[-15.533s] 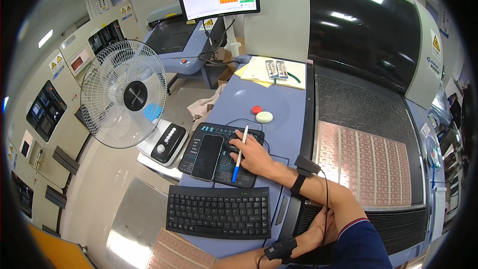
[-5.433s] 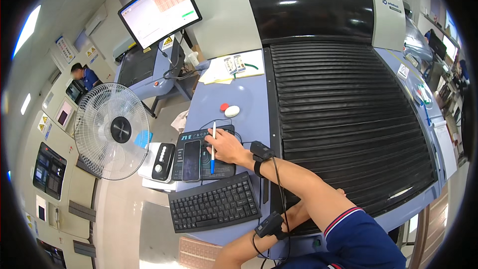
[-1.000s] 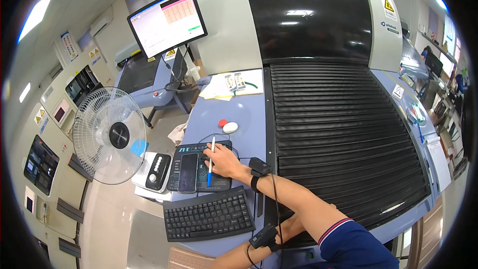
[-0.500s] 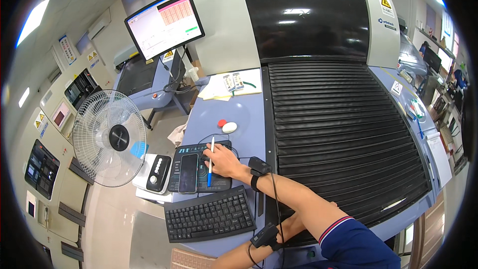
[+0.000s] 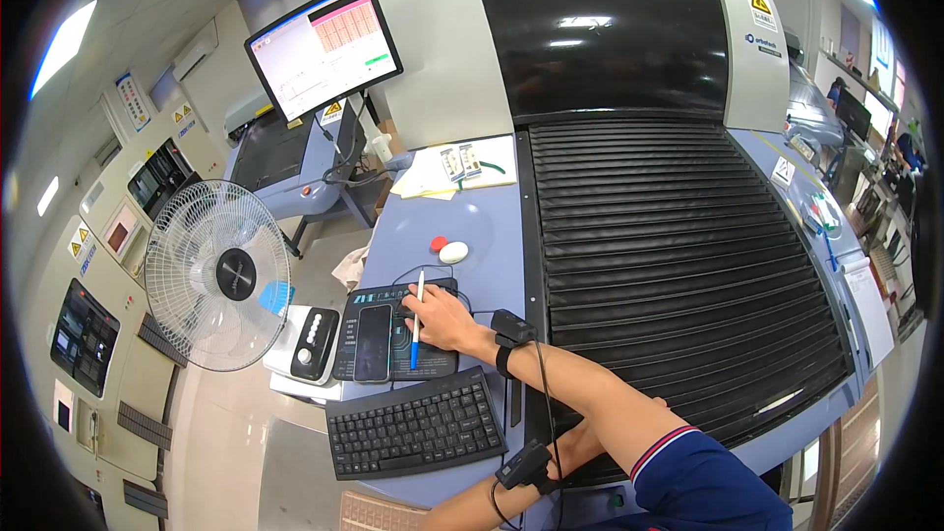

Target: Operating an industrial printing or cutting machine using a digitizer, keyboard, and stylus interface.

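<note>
The right hand (image 5: 442, 321) pinches a slim white-and-blue pen (image 5: 418, 320), fingers over what seems a black mouse (image 5: 402, 312), mostly hidden; small wrist moves should suit. Just left, a black rectangular phone (image 5: 373, 344) crowds that side; a black plastic keyboard (image 5: 415, 425) lies nearer the body. The left hand (image 5: 578, 444) is partly hidden under the right forearm; its grip I cannot tell.

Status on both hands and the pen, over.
Right hand holding white-and-blue pen over mouse pad. Left hand mostly hidden beneath right arm. Phone alongside, on pad.
</note>
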